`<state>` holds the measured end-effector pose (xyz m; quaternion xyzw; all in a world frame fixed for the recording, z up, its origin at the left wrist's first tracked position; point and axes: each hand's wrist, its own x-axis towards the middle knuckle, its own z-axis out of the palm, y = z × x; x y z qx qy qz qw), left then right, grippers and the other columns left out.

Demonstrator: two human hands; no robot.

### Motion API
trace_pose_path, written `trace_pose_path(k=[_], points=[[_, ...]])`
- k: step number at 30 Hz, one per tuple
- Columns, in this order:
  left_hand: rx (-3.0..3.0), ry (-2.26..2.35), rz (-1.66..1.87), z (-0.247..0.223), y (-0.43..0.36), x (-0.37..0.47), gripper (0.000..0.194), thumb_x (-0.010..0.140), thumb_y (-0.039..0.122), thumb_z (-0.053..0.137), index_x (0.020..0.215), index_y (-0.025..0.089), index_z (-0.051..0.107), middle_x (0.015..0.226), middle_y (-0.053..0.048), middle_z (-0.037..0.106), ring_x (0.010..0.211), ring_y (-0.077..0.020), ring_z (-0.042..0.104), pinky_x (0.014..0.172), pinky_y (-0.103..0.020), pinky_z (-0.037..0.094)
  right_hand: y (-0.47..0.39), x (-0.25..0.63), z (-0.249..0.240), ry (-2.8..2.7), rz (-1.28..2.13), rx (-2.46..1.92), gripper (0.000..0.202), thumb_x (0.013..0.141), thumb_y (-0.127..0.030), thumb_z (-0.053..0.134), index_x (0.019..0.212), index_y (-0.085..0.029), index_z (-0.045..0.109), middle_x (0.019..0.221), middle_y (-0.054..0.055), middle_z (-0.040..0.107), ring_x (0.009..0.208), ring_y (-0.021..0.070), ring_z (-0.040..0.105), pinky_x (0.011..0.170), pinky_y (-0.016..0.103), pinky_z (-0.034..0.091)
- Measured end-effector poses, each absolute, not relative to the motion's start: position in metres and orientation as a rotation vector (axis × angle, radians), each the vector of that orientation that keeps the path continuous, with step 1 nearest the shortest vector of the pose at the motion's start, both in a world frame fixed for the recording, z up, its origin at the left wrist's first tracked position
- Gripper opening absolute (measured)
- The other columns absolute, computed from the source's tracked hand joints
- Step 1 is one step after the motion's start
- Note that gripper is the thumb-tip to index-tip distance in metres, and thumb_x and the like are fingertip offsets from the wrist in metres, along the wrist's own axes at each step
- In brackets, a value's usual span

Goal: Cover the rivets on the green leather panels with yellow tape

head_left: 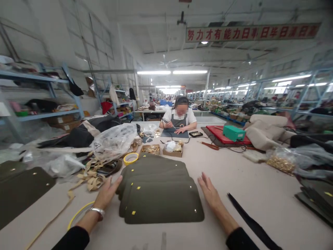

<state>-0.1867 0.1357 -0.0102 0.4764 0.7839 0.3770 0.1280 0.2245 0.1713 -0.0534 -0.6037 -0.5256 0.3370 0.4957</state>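
A fanned stack of dark olive panels point(161, 201) lies on the pale table point(218, 166) in front of me, with small yellow tabs at the left and shiny metal bits at the right. My left hand point(107, 191) is open at the stack's left edge, fingers apart and holding nothing; whether its fingertips touch the panels I cannot tell. To the right of the stack, my right hand point(208, 190) is open and empty, a small gap from the panels. A silver bracelet point(97, 212) circles the left wrist.
Yellow tape rolls point(130, 158) and beige strips point(95, 177) lie left. Boxes of metal parts point(151, 150) stand behind the stack. A black strip point(249, 220) lies right. Across the table, a person point(179, 118) works on dark material. More olive panels point(23, 191) lie far left.
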Motion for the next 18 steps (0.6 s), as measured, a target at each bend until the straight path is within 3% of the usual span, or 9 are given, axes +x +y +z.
trace_pose_path(k=[6, 11, 18], points=[[1.353, 2.106, 1.149, -0.023, 0.172, -0.191, 0.077, 0.079, 0.068, 0.05, 0.131, 0.011, 0.046, 0.134, -0.02, 0.057, 0.132, -0.0358, 0.046, 0.109, -0.05, 0.036, 0.202, 0.191, -0.052, -1.336, 0.991, -1.396, 0.084, 0.087, -0.068, 0.04, 0.15, -0.014, 0.031, 0.152, 0.013, 0.038, 0.14, 0.0259, 0.036, 0.117, 0.041, 0.026], [1.387, 1.986, 1.151, -0.027, 0.16, -0.178, 0.075, 0.083, 0.065, 0.049, 0.137, 0.013, 0.042, 0.141, -0.017, 0.052, 0.134, -0.0314, 0.044, 0.111, -0.047, 0.034, 0.197, 0.176, -0.054, -1.554, 0.904, -1.363, 0.077, 0.086, -0.062, 0.05, 0.147, -0.017, 0.038, 0.154, 0.01, 0.037, 0.143, 0.0257, 0.029, 0.119, 0.044, 0.019], [1.44, 1.868, 1.176, -0.029, 0.135, -0.165, 0.081, 0.081, 0.063, 0.051, 0.142, 0.011, 0.036, 0.149, -0.017, 0.042, 0.14, -0.0304, 0.035, 0.116, -0.047, 0.026, 0.192, 0.187, -0.058, -1.628, 0.84, -1.512, 0.079, 0.084, -0.065, 0.046, 0.146, -0.016, 0.04, 0.153, 0.011, 0.038, 0.143, 0.027, 0.031, 0.119, 0.044, 0.023]])
